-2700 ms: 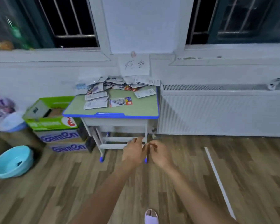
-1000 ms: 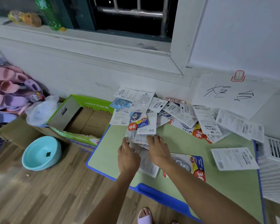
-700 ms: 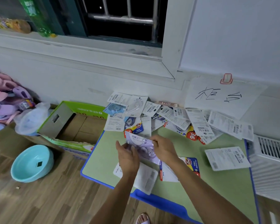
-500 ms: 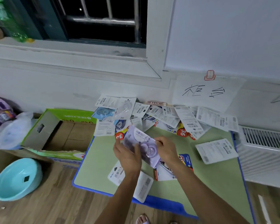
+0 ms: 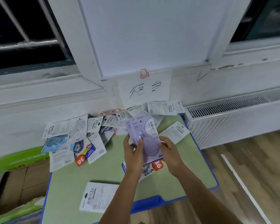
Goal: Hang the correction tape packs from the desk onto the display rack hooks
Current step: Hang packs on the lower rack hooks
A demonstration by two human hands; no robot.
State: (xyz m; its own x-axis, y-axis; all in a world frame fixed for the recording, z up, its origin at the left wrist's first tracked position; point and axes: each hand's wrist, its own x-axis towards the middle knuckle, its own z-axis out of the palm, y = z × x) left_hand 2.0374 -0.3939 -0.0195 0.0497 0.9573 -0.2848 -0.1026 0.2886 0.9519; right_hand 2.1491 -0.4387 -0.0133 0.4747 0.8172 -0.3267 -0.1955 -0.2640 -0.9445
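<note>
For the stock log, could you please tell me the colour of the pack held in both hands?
Pale purple correction tape pack, seen in the head view.

White wall (image 5: 149, 29), dark barred window (image 5: 23, 38), white radiator (image 5: 233, 117), wood-plank floor (image 5: 257, 167)

Green desk (image 5: 113, 175), scattered correction tape packs (image 5: 81, 143) on top.

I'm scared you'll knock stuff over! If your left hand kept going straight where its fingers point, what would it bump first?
Probably the heap of packs at the desk's back edge; depth is hard to judge. The left hand already holds the purple pack.
</note>
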